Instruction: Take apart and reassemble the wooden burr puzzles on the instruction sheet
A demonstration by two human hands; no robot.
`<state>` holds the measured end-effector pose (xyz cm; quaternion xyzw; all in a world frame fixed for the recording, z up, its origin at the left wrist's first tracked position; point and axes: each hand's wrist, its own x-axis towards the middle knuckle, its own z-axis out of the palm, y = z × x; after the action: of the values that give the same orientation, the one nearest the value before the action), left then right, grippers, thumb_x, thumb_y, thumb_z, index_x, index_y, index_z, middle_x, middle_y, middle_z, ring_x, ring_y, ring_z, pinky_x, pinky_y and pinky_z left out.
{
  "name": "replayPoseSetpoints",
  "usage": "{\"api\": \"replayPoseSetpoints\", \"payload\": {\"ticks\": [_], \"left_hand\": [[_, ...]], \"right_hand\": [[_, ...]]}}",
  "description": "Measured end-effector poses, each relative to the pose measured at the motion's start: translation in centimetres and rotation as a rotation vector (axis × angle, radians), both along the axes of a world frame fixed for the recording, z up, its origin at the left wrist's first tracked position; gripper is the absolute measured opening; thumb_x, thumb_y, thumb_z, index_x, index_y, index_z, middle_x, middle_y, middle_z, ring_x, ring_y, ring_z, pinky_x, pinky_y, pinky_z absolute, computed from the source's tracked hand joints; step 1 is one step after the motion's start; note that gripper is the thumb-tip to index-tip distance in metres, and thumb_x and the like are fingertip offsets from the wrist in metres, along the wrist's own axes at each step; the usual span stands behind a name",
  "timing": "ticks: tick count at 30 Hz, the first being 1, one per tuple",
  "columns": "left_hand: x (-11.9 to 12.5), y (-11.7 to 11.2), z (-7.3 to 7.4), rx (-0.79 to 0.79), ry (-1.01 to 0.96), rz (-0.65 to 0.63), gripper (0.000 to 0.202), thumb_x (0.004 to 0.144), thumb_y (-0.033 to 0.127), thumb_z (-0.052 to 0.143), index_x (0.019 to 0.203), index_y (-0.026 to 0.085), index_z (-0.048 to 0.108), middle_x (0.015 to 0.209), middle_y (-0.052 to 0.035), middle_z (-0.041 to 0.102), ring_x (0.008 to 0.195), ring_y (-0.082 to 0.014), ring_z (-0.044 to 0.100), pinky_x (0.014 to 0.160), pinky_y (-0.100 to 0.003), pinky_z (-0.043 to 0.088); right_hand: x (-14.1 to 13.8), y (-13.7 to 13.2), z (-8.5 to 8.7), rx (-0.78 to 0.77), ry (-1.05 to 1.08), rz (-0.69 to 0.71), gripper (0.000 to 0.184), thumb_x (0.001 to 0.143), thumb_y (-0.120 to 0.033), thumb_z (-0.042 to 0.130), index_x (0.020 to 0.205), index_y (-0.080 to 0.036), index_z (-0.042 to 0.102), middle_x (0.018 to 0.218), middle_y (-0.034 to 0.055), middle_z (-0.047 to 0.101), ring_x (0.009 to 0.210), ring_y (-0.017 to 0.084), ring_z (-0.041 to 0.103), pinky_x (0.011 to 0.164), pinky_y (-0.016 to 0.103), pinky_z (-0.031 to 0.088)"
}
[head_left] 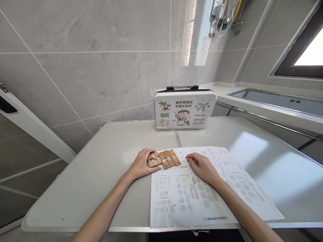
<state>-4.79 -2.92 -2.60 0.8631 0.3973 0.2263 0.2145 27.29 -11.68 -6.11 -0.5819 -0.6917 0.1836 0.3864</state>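
Observation:
Several notched wooden puzzle pieces (165, 158) lie side by side in a row at the top left corner of a printed instruction sheet (202, 188) on a white table (96, 174). My left hand (143, 164) rests at the left end of the row, fingers curled against the pieces. My right hand (203, 167) lies on the sheet just right of the row, fingers bent down onto the paper, holding nothing that I can see.
A white cartoon-printed case (185, 109) with a black handle stands upright at the table's far edge against the tiled wall. A counter with a steel sink (277, 99) runs along the right. The table's front edge is near my body.

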Motion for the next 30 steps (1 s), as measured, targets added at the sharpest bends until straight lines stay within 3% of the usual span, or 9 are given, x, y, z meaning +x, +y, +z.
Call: {"api": "replayPoseSetpoints", "payload": {"ticks": [11,23,30], "left_hand": [[0.34,-0.03,0.07,0.059,0.011,0.028,0.056,0.080,0.055,0.077,0.126,0.029,0.059,0.123,-0.0076,0.067,0.112,-0.0299,0.064,0.095,-0.043,0.054],[-0.05,0.14,0.17,0.035,-0.003,0.055,0.061,0.080,0.053,0.079,0.130,0.025,0.057,0.129,-0.0086,0.065,0.117,-0.0288,0.064,0.098,-0.042,0.055],[-0.13,0.31,0.15,0.186,0.081,0.089,0.061,0.076,0.064,0.078,0.120,0.023,0.063,0.116,-0.0087,0.067,0.106,-0.0290,0.063,0.093,-0.044,0.053]], "right_hand": [[0.11,-0.50,0.32,0.002,-0.056,0.039,0.024,0.100,-0.030,0.046,0.106,-0.028,0.069,0.102,0.0053,0.076,0.077,0.024,0.067,0.071,0.039,0.052],[-0.41,-0.84,0.75,-0.004,-0.083,0.080,0.026,0.102,-0.030,0.042,0.106,-0.026,0.067,0.106,0.0056,0.075,0.084,0.023,0.069,0.073,0.037,0.051],[-0.49,-0.75,0.61,-0.001,-0.080,0.079,0.025,0.102,-0.030,0.043,0.105,-0.026,0.067,0.105,0.0047,0.074,0.083,0.022,0.068,0.074,0.037,0.051]]}}
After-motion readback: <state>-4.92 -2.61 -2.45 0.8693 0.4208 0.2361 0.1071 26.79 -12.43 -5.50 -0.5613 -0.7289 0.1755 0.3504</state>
